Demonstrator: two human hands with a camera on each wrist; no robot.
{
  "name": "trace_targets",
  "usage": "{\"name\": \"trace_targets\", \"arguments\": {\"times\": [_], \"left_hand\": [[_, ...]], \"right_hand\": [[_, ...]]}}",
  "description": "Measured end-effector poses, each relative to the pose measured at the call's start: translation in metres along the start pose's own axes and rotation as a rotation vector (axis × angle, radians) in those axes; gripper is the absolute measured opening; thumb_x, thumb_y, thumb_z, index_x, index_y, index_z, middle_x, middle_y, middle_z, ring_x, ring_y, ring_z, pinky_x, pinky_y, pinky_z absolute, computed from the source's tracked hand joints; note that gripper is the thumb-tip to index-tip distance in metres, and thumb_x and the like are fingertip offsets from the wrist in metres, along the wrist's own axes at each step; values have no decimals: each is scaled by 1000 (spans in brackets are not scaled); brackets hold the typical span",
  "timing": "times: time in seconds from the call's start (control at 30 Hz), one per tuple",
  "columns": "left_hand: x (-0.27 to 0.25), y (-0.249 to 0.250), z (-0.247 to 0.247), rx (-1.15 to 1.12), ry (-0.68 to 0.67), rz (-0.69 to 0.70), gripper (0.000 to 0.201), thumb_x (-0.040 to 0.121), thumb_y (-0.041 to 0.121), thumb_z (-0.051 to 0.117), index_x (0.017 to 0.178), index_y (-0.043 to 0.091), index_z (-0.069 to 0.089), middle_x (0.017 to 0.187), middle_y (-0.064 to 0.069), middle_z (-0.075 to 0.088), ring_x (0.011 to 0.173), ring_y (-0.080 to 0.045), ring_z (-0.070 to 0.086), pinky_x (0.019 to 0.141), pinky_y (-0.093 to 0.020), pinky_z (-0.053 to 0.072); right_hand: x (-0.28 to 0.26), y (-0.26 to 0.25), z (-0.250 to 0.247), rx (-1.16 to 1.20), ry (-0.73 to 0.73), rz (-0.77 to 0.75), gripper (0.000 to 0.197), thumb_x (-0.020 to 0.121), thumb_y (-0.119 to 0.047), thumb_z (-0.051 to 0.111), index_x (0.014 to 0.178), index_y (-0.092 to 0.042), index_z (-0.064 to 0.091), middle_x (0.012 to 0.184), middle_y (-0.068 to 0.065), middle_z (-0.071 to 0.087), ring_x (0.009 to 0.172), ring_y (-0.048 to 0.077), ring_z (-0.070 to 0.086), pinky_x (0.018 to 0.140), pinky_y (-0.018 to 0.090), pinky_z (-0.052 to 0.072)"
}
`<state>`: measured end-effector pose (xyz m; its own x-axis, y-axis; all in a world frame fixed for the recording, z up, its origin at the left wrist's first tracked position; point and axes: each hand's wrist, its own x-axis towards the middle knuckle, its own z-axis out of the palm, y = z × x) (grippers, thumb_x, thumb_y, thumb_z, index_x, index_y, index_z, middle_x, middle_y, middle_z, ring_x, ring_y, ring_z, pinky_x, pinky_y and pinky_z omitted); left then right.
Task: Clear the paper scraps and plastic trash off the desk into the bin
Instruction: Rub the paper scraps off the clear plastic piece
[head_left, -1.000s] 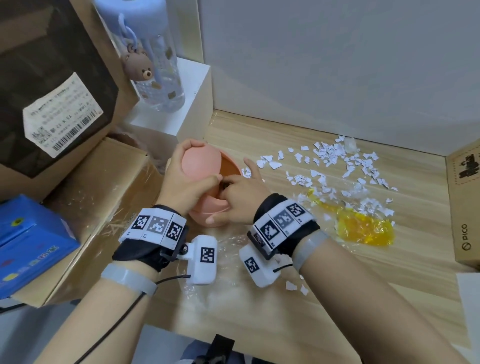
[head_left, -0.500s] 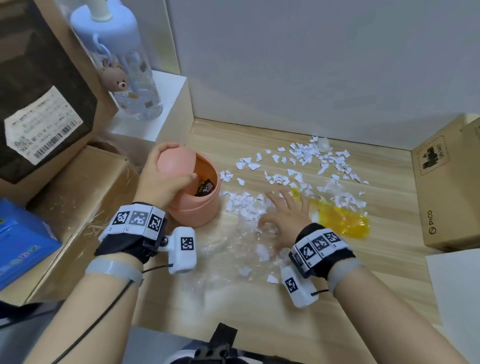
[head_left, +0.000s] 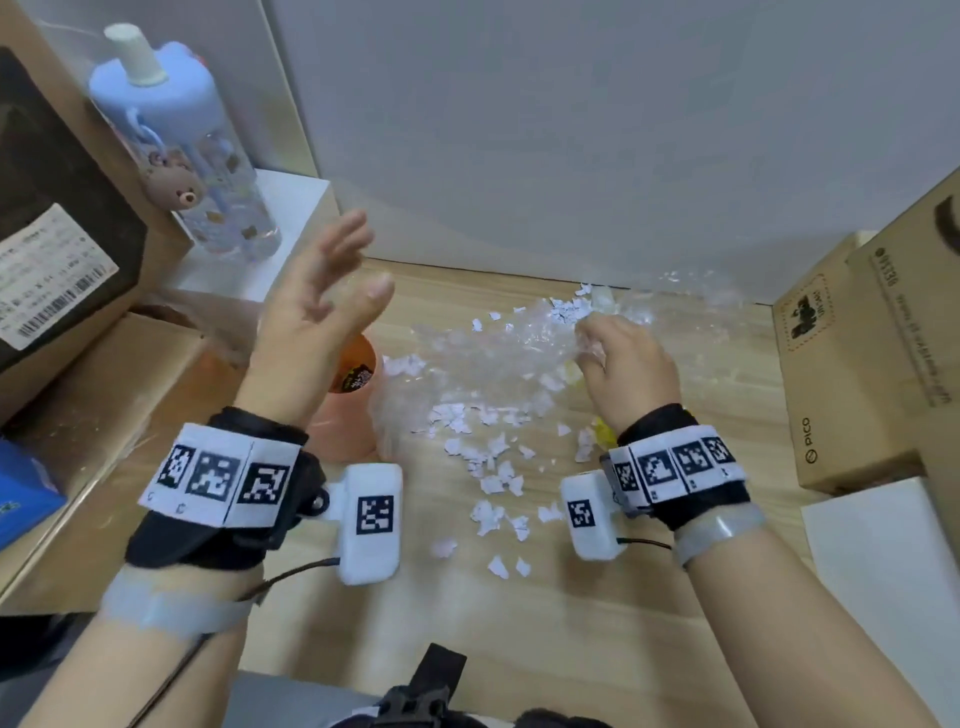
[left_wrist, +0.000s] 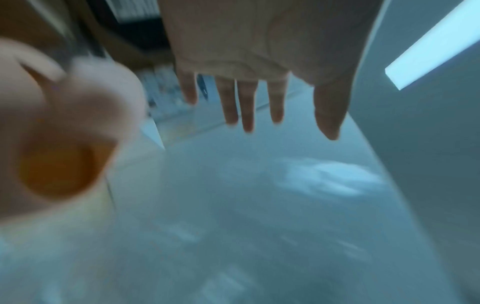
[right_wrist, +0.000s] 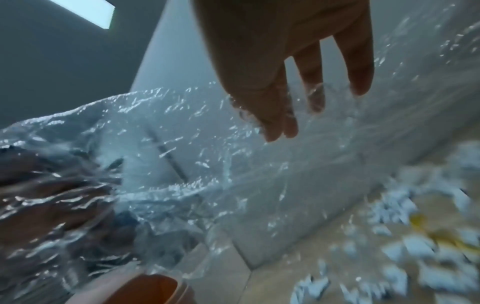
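Note:
My right hand (head_left: 623, 364) pinches a sheet of clear plastic film (head_left: 493, 358) and holds it up above the desk; in the right wrist view the film (right_wrist: 182, 144) hangs crinkled from thumb and fingers (right_wrist: 278, 123). My left hand (head_left: 322, 312) is raised, open and empty, over the small pink bin (head_left: 343, 426), whose mouth is uncovered with a dark wrapper inside. The left wrist view shows straight fingers (left_wrist: 246, 107) and the blurred bin (left_wrist: 59, 164). White paper scraps (head_left: 493, 467) litter the wooden desk. A bit of yellow plastic (head_left: 605, 431) shows under my right wrist.
A blue-capped water bottle (head_left: 197, 171) stands on a white box (head_left: 260, 260) at the back left. Cardboard boxes (head_left: 78, 260) and a blue box (head_left: 26, 499) line the left side. More cardboard boxes (head_left: 852, 364) and a white sheet (head_left: 883, 545) bound the right.
My right hand went from lying flat on the desk to lifting the clear film toward the back right. My left hand let go of the bin's lid and rose, fingers spread.

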<state>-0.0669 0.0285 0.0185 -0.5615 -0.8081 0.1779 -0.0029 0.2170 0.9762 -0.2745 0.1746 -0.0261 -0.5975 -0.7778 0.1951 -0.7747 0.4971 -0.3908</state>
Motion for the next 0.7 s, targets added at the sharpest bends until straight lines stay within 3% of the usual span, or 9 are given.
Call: {"name": "trace_targets", "arguments": {"times": [0.07, 0.13, 0.2, 0.27, 0.33, 0.4, 0.47, 0.57, 0.7], "left_hand": [[-4, 12, 31, -5, -309, -53, 67, 64, 52, 62, 126, 50, 38, 143, 13, 39, 131, -8, 37, 95, -15, 41], [-7, 7, 58, 121, -472, -83, 89, 62, 48, 75, 134, 55, 24, 148, 24, 23, 137, -3, 25, 103, -21, 30], [-8, -5, 77, 151, -510, -85, 103, 64, 36, 79, 138, 54, 9, 143, 32, 12, 140, 1, 13, 108, -23, 19], [-5, -10, 89, 73, -495, -69, 109, 65, 26, 80, 140, 50, 5, 140, 36, 11, 137, 12, 12, 108, -13, 18], [-2, -11, 95, -10, -448, -72, 99, 65, 12, 80, 139, 41, 21, 135, 32, 31, 124, 18, 33, 100, -8, 33], [2, -10, 100, -11, -374, -101, 74, 68, 3, 76, 127, 32, 41, 115, 21, 50, 105, 3, 54, 88, -22, 48], [9, -9, 98, 33, -265, -139, 59, 71, -2, 71, 116, 27, 46, 101, 15, 55, 92, -3, 56, 80, -28, 52], [21, -11, 90, -172, -106, -275, 53, 76, -10, 60, 123, 12, 50, 101, -5, 62, 86, -18, 62, 68, -25, 54], [20, -5, 95, -445, -157, -413, 60, 81, -8, 52, 136, 13, 38, 102, -4, 63, 73, -14, 65, 54, -22, 53]], "right_hand": [[4, -6, -10, 27, 65, -42, 11, 84, -10, 51, 92, -13, 57, 91, 5, 61, 88, 28, 54, 64, 29, 34], [5, -14, -17, 242, 125, -54, 15, 80, -2, 55, 84, -17, 59, 77, -6, 55, 79, 15, 54, 63, 20, 36], [4, -21, -23, 592, 102, 6, 34, 74, 7, 59, 70, -26, 51, 69, -13, 47, 67, -4, 51, 60, 5, 38], [-1, -30, -26, 959, -65, 73, 40, 70, 13, 61, 68, -24, 48, 67, -9, 47, 65, -2, 51, 61, 9, 44], [-5, -32, -26, 1199, -262, 114, 29, 68, 8, 57, 74, -20, 53, 72, -6, 53, 75, 10, 57, 64, 19, 50], [-7, -26, -31, 1342, -419, 137, 22, 70, 0, 54, 82, -19, 58, 83, -4, 59, 82, 13, 61, 72, 23, 55], [-6, -15, -37, 1267, -381, 87, 28, 75, 2, 60, 93, -19, 59, 96, -1, 63, 93, 12, 62, 88, 28, 54], [-5, 15, -45, 927, -80, 106, 47, 74, -4, 71, 110, -29, 53, 120, -7, 54, 114, -1, 49, 104, 30, 38], [-12, 23, -41, 823, -412, 72, 96, 68, -16, 78, 129, -59, 16, 153, -17, 5, 139, 6, 16, 107, 19, 31]]}}
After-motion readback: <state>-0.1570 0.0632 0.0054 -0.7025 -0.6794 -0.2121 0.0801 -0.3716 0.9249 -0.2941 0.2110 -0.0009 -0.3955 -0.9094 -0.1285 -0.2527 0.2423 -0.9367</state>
